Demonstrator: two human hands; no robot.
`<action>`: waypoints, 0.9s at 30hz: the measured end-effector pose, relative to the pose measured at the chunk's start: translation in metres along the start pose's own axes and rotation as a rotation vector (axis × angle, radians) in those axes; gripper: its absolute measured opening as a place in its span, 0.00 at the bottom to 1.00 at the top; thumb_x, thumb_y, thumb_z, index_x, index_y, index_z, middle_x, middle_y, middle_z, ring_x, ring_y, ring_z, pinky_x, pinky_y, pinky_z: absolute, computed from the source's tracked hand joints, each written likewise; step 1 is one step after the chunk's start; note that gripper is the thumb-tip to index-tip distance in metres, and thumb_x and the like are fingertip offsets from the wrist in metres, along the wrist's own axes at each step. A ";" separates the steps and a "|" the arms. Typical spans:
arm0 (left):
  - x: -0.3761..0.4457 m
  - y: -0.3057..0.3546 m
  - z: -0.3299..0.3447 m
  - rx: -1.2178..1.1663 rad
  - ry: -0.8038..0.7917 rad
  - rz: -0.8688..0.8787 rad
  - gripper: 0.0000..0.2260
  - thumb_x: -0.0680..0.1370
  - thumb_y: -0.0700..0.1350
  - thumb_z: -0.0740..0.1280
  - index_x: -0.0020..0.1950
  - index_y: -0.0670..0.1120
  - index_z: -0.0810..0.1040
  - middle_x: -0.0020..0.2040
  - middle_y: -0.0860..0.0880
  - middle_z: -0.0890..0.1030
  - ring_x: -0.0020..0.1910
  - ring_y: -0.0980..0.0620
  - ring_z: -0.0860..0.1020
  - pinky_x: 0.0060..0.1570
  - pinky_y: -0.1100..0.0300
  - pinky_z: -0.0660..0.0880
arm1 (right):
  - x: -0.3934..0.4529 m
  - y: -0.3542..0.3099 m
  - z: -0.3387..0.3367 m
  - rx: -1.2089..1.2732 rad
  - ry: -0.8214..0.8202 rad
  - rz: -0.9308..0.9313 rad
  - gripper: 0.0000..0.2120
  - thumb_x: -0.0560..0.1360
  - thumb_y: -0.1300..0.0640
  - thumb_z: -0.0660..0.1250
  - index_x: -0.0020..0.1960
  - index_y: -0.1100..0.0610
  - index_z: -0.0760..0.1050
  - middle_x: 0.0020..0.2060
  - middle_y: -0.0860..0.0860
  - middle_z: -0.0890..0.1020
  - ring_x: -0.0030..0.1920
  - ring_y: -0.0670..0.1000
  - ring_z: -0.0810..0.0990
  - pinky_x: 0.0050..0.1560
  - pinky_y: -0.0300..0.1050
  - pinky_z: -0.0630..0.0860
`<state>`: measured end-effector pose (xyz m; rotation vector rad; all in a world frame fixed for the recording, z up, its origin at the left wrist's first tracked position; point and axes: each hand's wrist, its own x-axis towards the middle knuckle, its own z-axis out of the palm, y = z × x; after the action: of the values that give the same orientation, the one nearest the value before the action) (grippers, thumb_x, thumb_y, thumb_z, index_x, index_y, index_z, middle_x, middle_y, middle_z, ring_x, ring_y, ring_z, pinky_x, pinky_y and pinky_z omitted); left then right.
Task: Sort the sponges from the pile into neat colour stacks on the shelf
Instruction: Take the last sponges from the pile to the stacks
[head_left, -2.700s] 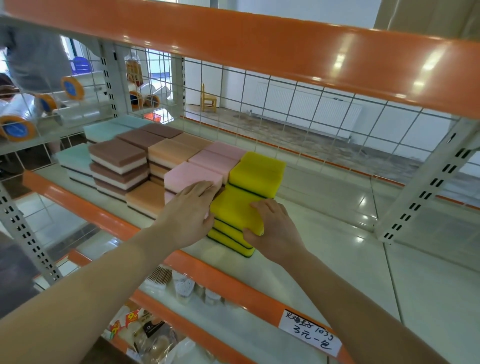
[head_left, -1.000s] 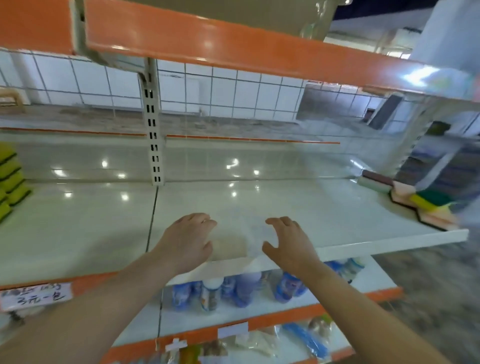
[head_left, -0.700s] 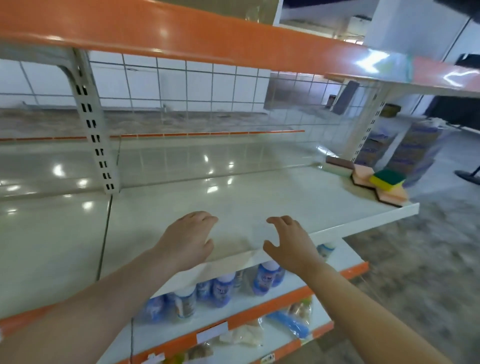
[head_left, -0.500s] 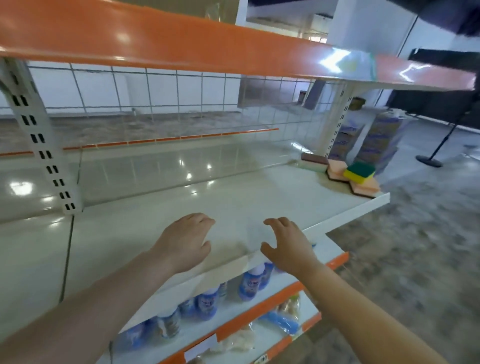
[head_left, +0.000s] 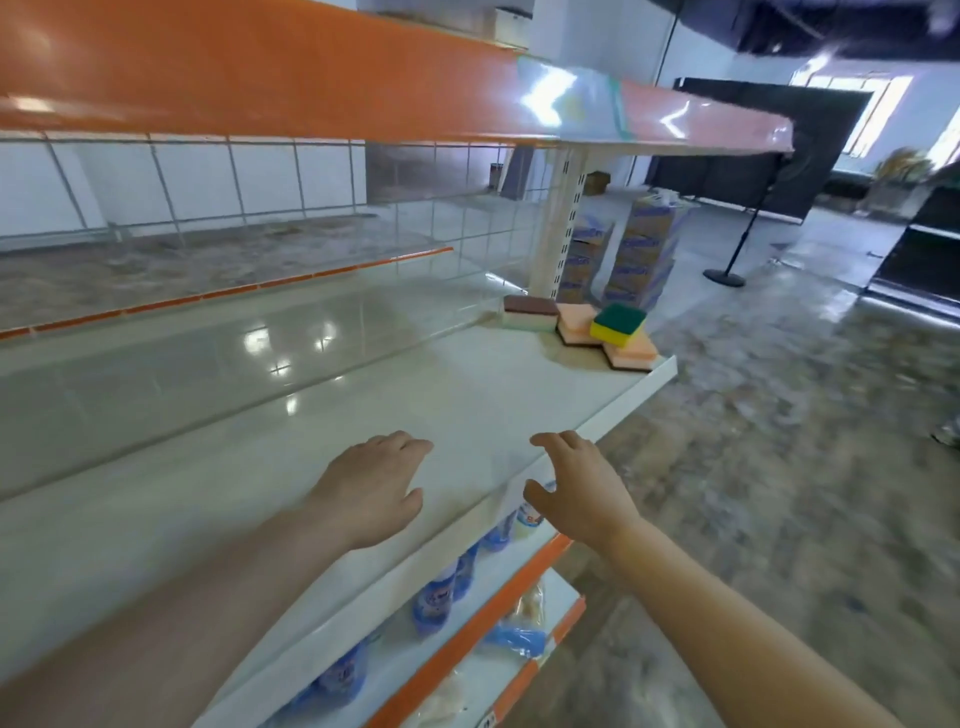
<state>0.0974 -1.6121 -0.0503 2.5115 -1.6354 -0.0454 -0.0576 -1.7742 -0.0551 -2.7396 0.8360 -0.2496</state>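
Observation:
A small pile of sponges lies at the far right end of the white shelf (head_left: 467, 395): a brown-and-white sponge (head_left: 530, 312), two peach sponges (head_left: 576, 325) (head_left: 631, 355) and a yellow sponge with a green top (head_left: 618, 325) lying across the peach ones. My left hand (head_left: 374, 488) hovers over the shelf, fingers relaxed, holding nothing. My right hand (head_left: 576, 493) hangs at the shelf's front edge, fingers loosely curved and empty. Both hands are well short of the pile. The sorted colour stacks are out of view.
An orange shelf (head_left: 311, 73) runs overhead. A wire grid backs the shelf. Bottles (head_left: 441, 597) stand on the lower shelf. Stacked boxes (head_left: 644, 249) and a black stand (head_left: 727, 270) are on the floor beyond the shelf end.
The view has swung right, away from the sorted stacks where my hands were on the yellow sponges. The pile at the shelf end has come nearer. Both hands are empty now.

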 end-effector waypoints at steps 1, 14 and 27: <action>0.007 0.005 0.001 0.000 -0.007 0.009 0.24 0.80 0.51 0.57 0.75 0.50 0.57 0.71 0.52 0.64 0.68 0.52 0.65 0.63 0.61 0.62 | 0.002 0.006 -0.002 -0.001 0.000 0.011 0.26 0.76 0.50 0.62 0.72 0.53 0.61 0.68 0.51 0.67 0.68 0.52 0.65 0.64 0.44 0.65; 0.110 0.093 0.016 -0.018 0.021 -0.004 0.24 0.79 0.51 0.57 0.75 0.50 0.57 0.71 0.51 0.64 0.67 0.51 0.66 0.62 0.60 0.64 | 0.043 0.128 -0.049 -0.061 0.043 0.022 0.25 0.75 0.49 0.62 0.71 0.51 0.62 0.66 0.50 0.69 0.66 0.51 0.66 0.57 0.45 0.70; 0.191 0.161 0.033 -0.032 0.048 -0.105 0.23 0.79 0.50 0.57 0.74 0.49 0.58 0.70 0.50 0.66 0.66 0.50 0.66 0.62 0.58 0.65 | 0.088 0.223 -0.079 -0.075 -0.011 -0.031 0.27 0.75 0.47 0.62 0.72 0.51 0.61 0.68 0.51 0.67 0.68 0.53 0.65 0.61 0.49 0.72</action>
<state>0.0260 -1.8538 -0.0506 2.5524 -1.4724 -0.0224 -0.1208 -2.0181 -0.0396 -2.8233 0.8159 -0.2131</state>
